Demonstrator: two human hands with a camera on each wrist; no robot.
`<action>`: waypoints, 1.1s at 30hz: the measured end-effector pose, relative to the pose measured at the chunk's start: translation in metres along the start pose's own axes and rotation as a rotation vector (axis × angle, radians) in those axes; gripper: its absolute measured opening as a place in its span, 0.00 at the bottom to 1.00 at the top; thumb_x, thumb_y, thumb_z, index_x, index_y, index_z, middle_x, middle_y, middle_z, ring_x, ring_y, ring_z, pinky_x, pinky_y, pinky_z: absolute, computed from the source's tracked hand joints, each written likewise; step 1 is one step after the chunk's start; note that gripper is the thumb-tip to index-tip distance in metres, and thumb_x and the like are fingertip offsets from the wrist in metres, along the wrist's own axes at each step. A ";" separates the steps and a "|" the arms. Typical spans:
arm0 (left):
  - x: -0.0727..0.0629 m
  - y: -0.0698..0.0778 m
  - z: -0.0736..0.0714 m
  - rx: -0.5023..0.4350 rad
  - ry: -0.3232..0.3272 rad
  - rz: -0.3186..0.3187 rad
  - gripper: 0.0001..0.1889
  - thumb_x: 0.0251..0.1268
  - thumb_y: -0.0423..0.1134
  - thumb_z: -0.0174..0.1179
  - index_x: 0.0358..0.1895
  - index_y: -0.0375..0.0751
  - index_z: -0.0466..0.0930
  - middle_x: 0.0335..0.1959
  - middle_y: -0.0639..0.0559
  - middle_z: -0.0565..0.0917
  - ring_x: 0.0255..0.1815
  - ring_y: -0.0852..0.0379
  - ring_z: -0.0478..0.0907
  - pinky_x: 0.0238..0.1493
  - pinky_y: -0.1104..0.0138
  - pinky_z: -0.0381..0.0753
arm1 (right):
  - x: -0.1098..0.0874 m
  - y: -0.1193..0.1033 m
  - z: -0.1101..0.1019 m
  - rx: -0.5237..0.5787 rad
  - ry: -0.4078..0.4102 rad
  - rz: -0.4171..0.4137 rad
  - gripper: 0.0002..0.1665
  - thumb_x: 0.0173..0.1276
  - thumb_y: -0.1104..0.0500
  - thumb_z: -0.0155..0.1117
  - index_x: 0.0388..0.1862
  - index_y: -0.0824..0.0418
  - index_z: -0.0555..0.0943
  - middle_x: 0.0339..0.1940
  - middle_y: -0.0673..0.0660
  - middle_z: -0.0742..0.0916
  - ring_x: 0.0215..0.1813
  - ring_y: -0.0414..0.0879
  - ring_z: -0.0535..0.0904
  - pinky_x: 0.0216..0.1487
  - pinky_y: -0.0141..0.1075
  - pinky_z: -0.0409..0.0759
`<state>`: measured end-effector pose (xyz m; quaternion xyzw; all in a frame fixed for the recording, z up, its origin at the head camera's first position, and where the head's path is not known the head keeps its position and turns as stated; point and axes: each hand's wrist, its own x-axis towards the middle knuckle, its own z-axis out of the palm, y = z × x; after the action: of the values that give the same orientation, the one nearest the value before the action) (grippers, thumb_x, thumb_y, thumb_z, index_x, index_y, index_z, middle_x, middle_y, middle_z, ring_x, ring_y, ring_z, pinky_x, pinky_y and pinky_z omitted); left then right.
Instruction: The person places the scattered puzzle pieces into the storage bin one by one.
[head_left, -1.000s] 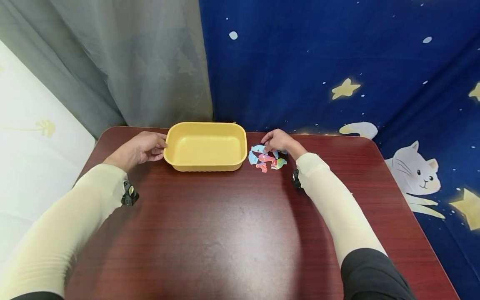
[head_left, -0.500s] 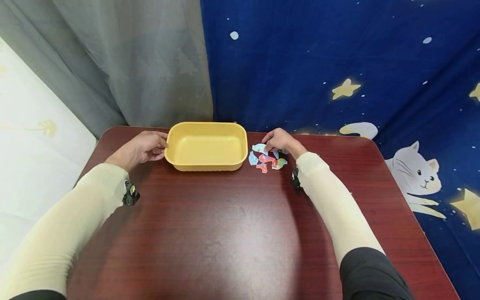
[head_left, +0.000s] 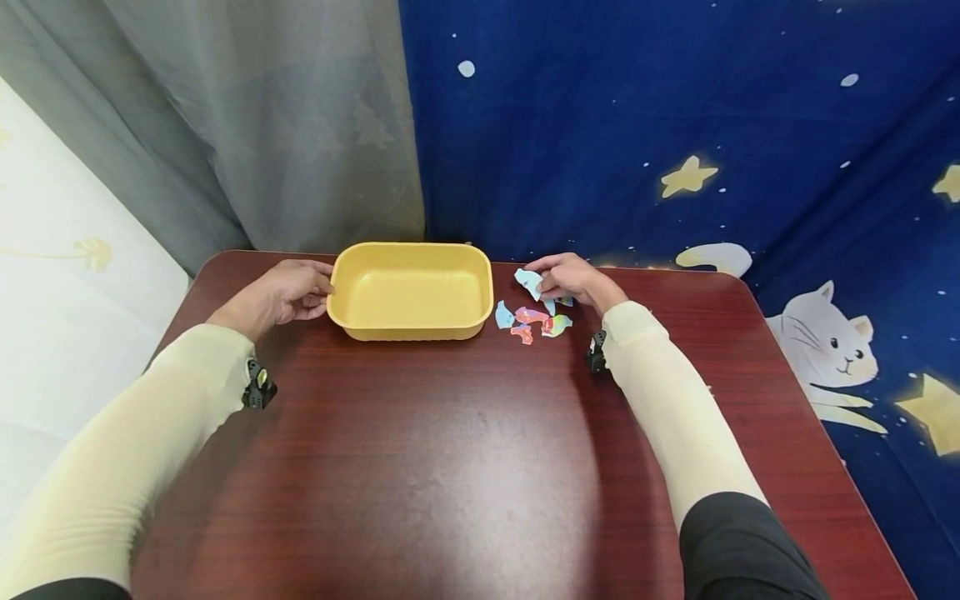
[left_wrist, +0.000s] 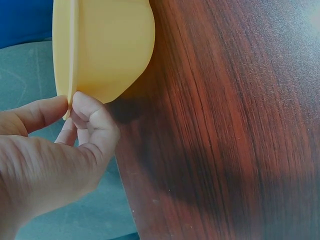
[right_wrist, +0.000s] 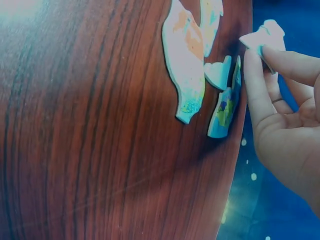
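My left hand (head_left: 281,293) pinches the left rim of a yellow plastic tub (head_left: 411,302) at the back of the table. The left wrist view has the thumb and fingers (left_wrist: 92,112) on either side of that rim. To the tub's right, my right hand (head_left: 576,279) pinches a light blue flat cutout piece (head_left: 528,282). The right wrist view places this piece (right_wrist: 267,39) between thumb and fingertips, raised off the tabletop. Under and beside the hand lie several more pieces: a blue one (head_left: 504,316), a pink one (head_left: 532,316), a red one (head_left: 522,334) and a green-yellow one (head_left: 557,326).
The dark red-brown table (head_left: 420,450) has its back edge just behind the tub and the pieces. Behind it hang a grey curtain (head_left: 322,125) and a blue curtain (head_left: 570,125) with stars and a cat. A white wall (head_left: 67,292) stands at the left.
My right hand has lifted the light blue piece from the group and shifted slightly right. My left hand keeps its hold on the tub's rim.
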<state>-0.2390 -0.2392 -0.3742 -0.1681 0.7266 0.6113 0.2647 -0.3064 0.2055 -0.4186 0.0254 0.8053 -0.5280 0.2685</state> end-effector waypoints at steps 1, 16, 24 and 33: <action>0.000 0.000 0.000 0.004 -0.001 0.001 0.21 0.69 0.28 0.49 0.64 0.40 0.62 0.23 0.55 0.76 0.21 0.61 0.76 0.31 0.70 0.81 | 0.000 0.000 -0.001 0.008 -0.004 -0.004 0.32 0.63 0.75 0.56 0.66 0.59 0.75 0.41 0.54 0.74 0.43 0.46 0.77 0.53 0.42 0.82; -0.004 -0.002 -0.005 0.011 0.001 0.006 0.19 0.68 0.28 0.49 0.61 0.41 0.63 0.21 0.57 0.77 0.21 0.62 0.77 0.30 0.71 0.80 | -0.001 -0.014 -0.004 0.225 0.035 0.025 0.28 0.70 0.67 0.54 0.70 0.60 0.70 0.57 0.60 0.76 0.43 0.46 0.77 0.47 0.38 0.84; -0.007 -0.003 -0.009 0.040 0.013 0.013 0.20 0.67 0.28 0.49 0.62 0.40 0.63 0.22 0.57 0.77 0.21 0.62 0.78 0.31 0.71 0.81 | -0.005 -0.027 -0.004 0.241 0.069 0.029 0.26 0.72 0.62 0.57 0.69 0.58 0.71 0.54 0.60 0.79 0.43 0.47 0.81 0.51 0.41 0.83; -0.007 -0.003 -0.013 0.047 0.006 0.016 0.21 0.66 0.27 0.50 0.61 0.40 0.63 0.21 0.58 0.77 0.21 0.63 0.77 0.30 0.71 0.80 | -0.010 -0.052 0.006 0.299 0.090 0.021 0.25 0.67 0.64 0.63 0.64 0.61 0.74 0.46 0.58 0.83 0.35 0.48 0.85 0.55 0.45 0.80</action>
<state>-0.2343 -0.2535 -0.3714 -0.1577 0.7428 0.5959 0.2615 -0.3121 0.1796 -0.3718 0.0973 0.7284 -0.6376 0.2311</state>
